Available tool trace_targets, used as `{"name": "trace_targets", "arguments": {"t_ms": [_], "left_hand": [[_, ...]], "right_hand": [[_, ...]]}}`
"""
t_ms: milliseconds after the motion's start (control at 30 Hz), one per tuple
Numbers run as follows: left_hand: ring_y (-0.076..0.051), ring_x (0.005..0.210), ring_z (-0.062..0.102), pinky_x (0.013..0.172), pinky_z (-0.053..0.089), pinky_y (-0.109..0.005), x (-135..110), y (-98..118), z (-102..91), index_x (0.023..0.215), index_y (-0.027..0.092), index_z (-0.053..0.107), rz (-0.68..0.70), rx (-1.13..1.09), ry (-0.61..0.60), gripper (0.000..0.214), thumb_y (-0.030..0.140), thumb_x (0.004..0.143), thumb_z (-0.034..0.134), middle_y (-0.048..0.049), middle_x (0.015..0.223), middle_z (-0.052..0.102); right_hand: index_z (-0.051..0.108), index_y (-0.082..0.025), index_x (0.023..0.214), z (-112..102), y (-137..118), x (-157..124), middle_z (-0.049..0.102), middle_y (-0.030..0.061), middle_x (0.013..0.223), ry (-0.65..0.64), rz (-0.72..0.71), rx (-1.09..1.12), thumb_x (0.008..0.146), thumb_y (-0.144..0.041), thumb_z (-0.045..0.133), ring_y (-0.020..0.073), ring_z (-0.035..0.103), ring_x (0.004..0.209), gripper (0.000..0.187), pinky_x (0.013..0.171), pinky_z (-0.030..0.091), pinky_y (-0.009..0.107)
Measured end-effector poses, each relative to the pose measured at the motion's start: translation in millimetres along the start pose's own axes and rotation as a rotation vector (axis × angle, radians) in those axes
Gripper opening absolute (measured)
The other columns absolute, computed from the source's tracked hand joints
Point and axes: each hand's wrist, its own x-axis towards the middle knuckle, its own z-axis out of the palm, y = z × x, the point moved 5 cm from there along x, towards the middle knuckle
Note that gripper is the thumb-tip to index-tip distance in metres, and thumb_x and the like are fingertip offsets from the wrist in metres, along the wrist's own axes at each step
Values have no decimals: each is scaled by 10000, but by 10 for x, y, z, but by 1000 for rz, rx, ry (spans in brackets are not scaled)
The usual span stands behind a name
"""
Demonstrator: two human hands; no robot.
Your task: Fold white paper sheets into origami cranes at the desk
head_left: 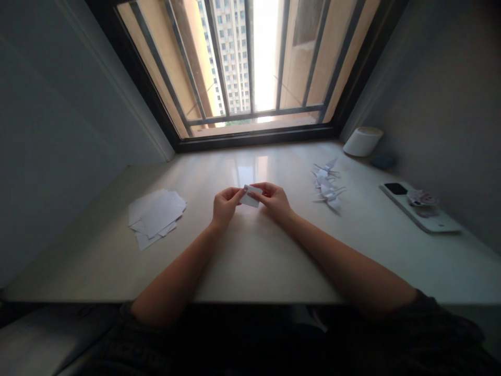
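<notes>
A small folded piece of white paper (pixel 251 199) is held between both hands above the middle of the white tabletop (pixel 250 266). My left hand (pixel 227 205) pinches its left corner between thumb and fingers. My right hand (pixel 275 198) grips the right side, with the thumb lying across the front. The fingers behind the paper are partly hidden. To the left lies a loose stack of white paper sheets (pixel 158 214). On the right, several folded white paper cranes (pixel 327 185) sit bunched together.
A phone (pixel 442 223) in a pale case with a grip ornament lies at the far right. Behind it are a white cylindrical object (pixel 362 142) and a small dark bluish item (pixel 382 161). A barred window (pixel 254 140) borders the back, with walls on both sides.
</notes>
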Motion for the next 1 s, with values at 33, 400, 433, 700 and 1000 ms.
{"name": "trace_targets", "arguments": {"t_ms": [33,400,433,700,1000], "left_hand": [[-143,677,618,614,501,-249,-1,-4,2,789,168,729,5,1,-2,410,548,635,745,-31,718,683],[-133,649,607,571,474,-236,2,28,16,797,168,697,62,16,-16,392,538,669,725,-23,723,675],[-128,644,602,559,469,-229,3,28,18,795,168,693,64,19,-19,385,533,678,721,-19,718,670],[-121,639,592,531,457,-210,-5,15,39,783,160,675,69,45,-32,371,520,699,704,-18,719,661],[-162,720,652,611,488,-248,-9,-5,54,885,161,696,-46,1,-97,424,528,674,720,-42,795,703]], "right_hand": [[726,-223,954,-1,-1,0,655,22,685,2,4,-5,631,-577,736,178,588,656,479,567,469,306],[698,-182,768,-1,35,-4,583,-12,573,-14,133,39,569,-581,771,110,484,503,451,460,368,247],[676,-178,703,-3,41,-8,568,-13,554,-6,144,30,566,-598,764,107,476,494,450,446,352,242],[603,-172,573,-5,33,-28,512,-14,485,11,174,13,555,-639,744,110,464,481,489,440,300,246],[591,-176,567,-50,69,1,532,-12,508,45,181,4,600,-626,727,105,455,488,472,446,300,245]]}}
